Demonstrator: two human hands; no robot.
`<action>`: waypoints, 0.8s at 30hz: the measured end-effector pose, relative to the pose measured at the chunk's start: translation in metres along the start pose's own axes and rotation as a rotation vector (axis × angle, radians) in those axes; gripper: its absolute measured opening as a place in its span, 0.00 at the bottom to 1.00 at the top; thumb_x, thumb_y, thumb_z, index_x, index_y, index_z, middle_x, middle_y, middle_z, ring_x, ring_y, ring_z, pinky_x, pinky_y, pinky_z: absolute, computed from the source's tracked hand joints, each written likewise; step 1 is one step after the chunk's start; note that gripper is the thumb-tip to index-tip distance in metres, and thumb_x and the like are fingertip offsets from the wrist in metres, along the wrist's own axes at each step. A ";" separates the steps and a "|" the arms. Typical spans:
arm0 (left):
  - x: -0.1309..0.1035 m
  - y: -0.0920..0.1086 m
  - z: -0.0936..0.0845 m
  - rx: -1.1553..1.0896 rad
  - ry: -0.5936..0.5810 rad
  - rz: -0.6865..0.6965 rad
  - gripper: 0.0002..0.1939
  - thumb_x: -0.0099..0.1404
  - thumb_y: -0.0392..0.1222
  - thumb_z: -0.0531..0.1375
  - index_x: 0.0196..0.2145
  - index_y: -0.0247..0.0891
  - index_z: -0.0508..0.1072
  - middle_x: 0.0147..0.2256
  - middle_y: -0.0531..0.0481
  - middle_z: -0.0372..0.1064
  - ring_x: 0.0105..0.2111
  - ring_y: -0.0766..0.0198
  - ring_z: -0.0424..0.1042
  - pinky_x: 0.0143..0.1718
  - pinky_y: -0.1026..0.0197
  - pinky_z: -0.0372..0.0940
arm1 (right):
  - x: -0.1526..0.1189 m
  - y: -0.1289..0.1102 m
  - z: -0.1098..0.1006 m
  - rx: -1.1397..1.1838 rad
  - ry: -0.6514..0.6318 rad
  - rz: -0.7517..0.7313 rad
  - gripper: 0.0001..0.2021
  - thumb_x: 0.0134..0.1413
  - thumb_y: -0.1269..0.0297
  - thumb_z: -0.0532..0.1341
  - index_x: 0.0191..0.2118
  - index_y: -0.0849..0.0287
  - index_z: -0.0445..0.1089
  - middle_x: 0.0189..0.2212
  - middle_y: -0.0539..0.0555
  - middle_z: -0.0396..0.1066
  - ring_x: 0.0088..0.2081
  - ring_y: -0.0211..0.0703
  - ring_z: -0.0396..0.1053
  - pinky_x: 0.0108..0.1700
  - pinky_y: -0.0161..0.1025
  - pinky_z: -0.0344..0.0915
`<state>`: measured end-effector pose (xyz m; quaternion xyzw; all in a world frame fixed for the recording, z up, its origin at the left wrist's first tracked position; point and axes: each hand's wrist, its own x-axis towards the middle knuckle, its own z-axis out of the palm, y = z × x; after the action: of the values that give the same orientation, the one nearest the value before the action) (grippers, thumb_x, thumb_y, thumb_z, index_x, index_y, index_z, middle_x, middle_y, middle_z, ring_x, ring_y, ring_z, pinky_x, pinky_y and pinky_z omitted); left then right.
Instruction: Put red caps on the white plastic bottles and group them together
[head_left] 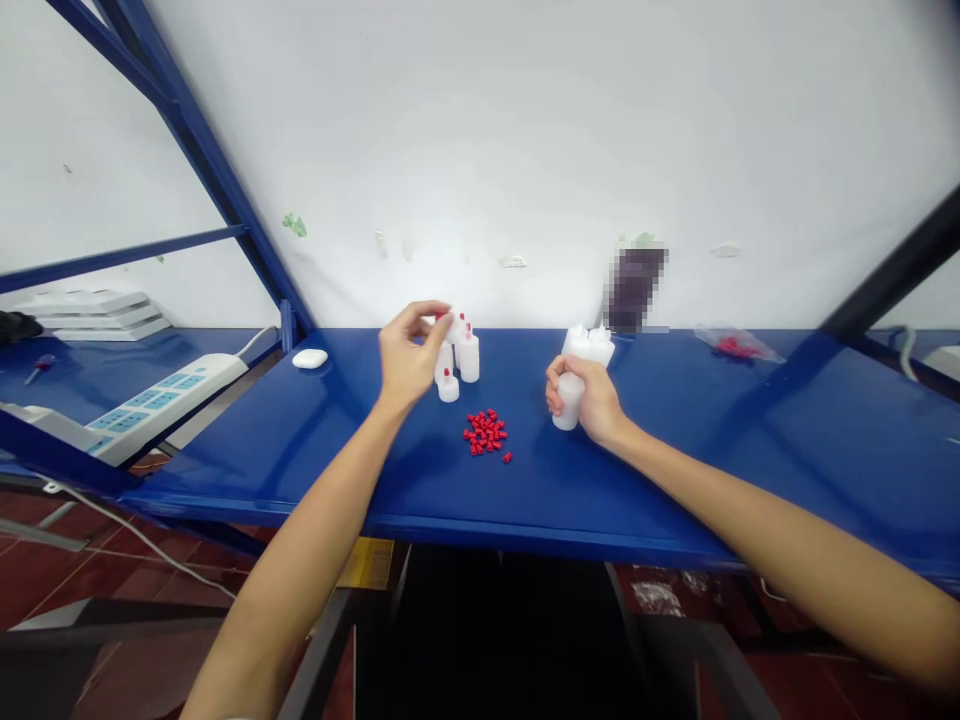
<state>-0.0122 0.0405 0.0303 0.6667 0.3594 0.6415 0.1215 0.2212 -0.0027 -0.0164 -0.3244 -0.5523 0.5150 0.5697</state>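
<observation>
My left hand point(409, 350) is raised over a small group of white squeeze bottles with red caps point(459, 362), its fingertips pinched on the top of one bottle at the back of the group. My right hand point(589, 400) is wrapped around a white bottle point(568, 400) that stands on the blue table point(675, 450). Just behind that hand stand more white bottles without red caps point(591, 345). A pile of several loose red caps point(486, 433) lies on the table between my two hands.
A white oval object point(310, 358) lies at the table's left rear. A clear bag with red pieces point(735, 346) sits at the right rear. A white power strip point(161, 395) and stacked white panels point(94, 312) are on the left bench. Blue frame struts cross both sides.
</observation>
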 end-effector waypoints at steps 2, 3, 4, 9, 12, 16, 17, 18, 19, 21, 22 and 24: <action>-0.003 -0.015 -0.021 0.122 -0.010 0.032 0.08 0.62 0.42 0.65 0.38 0.36 0.77 0.29 0.54 0.74 0.23 0.71 0.64 0.29 0.66 0.61 | 0.000 0.000 -0.001 -0.008 0.007 0.001 0.18 0.59 0.51 0.55 0.24 0.56 0.64 0.13 0.48 0.63 0.16 0.38 0.59 0.20 0.37 0.57; -0.006 -0.020 -0.027 0.182 -0.040 0.059 0.07 0.63 0.42 0.65 0.37 0.36 0.77 0.29 0.54 0.74 0.24 0.71 0.64 0.30 0.65 0.62 | 0.000 0.000 -0.002 -0.018 0.007 -0.004 0.18 0.60 0.51 0.54 0.24 0.56 0.64 0.13 0.48 0.63 0.16 0.38 0.59 0.20 0.37 0.57; -0.010 -0.024 -0.031 0.229 -0.078 0.090 0.07 0.63 0.42 0.64 0.37 0.36 0.77 0.29 0.53 0.74 0.24 0.70 0.65 0.31 0.65 0.62 | 0.000 0.001 -0.002 -0.032 0.007 -0.011 0.17 0.60 0.51 0.54 0.24 0.56 0.64 0.14 0.48 0.64 0.16 0.39 0.60 0.21 0.37 0.57; -0.020 -0.031 -0.030 0.385 -0.255 0.232 0.06 0.66 0.41 0.62 0.37 0.38 0.77 0.32 0.52 0.75 0.25 0.69 0.65 0.33 0.64 0.62 | -0.002 0.001 -0.004 -0.090 -0.029 -0.038 0.17 0.61 0.53 0.53 0.25 0.56 0.63 0.14 0.49 0.64 0.17 0.39 0.60 0.22 0.37 0.57; -0.021 -0.035 -0.027 0.422 -0.302 0.224 0.05 0.66 0.41 0.62 0.37 0.38 0.77 0.32 0.52 0.76 0.25 0.68 0.65 0.32 0.63 0.62 | -0.003 0.000 -0.004 -0.124 -0.065 -0.043 0.16 0.60 0.54 0.53 0.25 0.56 0.63 0.15 0.49 0.64 0.18 0.39 0.60 0.22 0.36 0.57; -0.023 -0.041 -0.024 0.403 -0.354 0.194 0.06 0.66 0.42 0.62 0.37 0.38 0.77 0.32 0.52 0.76 0.25 0.68 0.65 0.33 0.63 0.62 | -0.004 -0.002 -0.003 -0.150 -0.068 -0.049 0.17 0.60 0.53 0.53 0.25 0.56 0.63 0.15 0.48 0.64 0.18 0.38 0.60 0.22 0.36 0.57; -0.024 -0.042 -0.024 0.400 -0.375 0.198 0.06 0.67 0.42 0.62 0.37 0.38 0.77 0.33 0.52 0.76 0.25 0.68 0.65 0.33 0.63 0.62 | -0.004 -0.002 -0.003 -0.153 -0.067 -0.050 0.17 0.60 0.53 0.53 0.25 0.57 0.63 0.15 0.48 0.64 0.18 0.38 0.60 0.22 0.36 0.57; -0.024 -0.042 -0.024 0.403 -0.395 0.207 0.06 0.67 0.42 0.61 0.37 0.38 0.77 0.33 0.51 0.76 0.25 0.68 0.66 0.34 0.63 0.63 | -0.004 -0.002 -0.003 -0.157 -0.067 -0.052 0.17 0.61 0.53 0.53 0.25 0.57 0.63 0.15 0.48 0.64 0.18 0.38 0.60 0.22 0.36 0.57; -0.024 -0.041 -0.024 0.414 -0.408 0.219 0.07 0.68 0.42 0.61 0.38 0.38 0.77 0.34 0.51 0.75 0.26 0.68 0.66 0.35 0.62 0.63 | -0.004 -0.002 -0.003 -0.161 -0.069 -0.053 0.17 0.61 0.53 0.53 0.25 0.57 0.63 0.15 0.48 0.64 0.18 0.38 0.60 0.22 0.36 0.58; -0.024 -0.039 -0.025 0.457 -0.390 0.243 0.09 0.68 0.44 0.60 0.41 0.38 0.77 0.37 0.49 0.74 0.27 0.68 0.65 0.36 0.62 0.64 | -0.004 -0.002 -0.002 -0.166 -0.075 -0.054 0.17 0.61 0.53 0.53 0.25 0.56 0.63 0.15 0.48 0.64 0.18 0.38 0.60 0.22 0.36 0.58; -0.025 -0.036 -0.026 0.481 -0.357 0.253 0.10 0.68 0.45 0.60 0.43 0.38 0.76 0.40 0.48 0.73 0.27 0.68 0.65 0.37 0.62 0.64 | -0.004 -0.002 -0.002 -0.167 -0.076 -0.055 0.17 0.61 0.52 0.53 0.25 0.56 0.63 0.15 0.48 0.64 0.18 0.38 0.60 0.22 0.36 0.58; -0.027 -0.030 -0.025 0.509 -0.291 0.278 0.13 0.69 0.46 0.60 0.47 0.38 0.75 0.43 0.46 0.70 0.29 0.67 0.67 0.38 0.62 0.65 | -0.005 -0.002 -0.001 -0.171 -0.077 -0.055 0.17 0.61 0.52 0.53 0.25 0.56 0.63 0.15 0.48 0.64 0.19 0.39 0.61 0.22 0.36 0.58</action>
<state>-0.0436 0.0372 -0.0053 0.8032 0.3929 0.4392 -0.0877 0.2235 -0.0074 -0.0159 -0.3366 -0.6244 0.4619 0.5324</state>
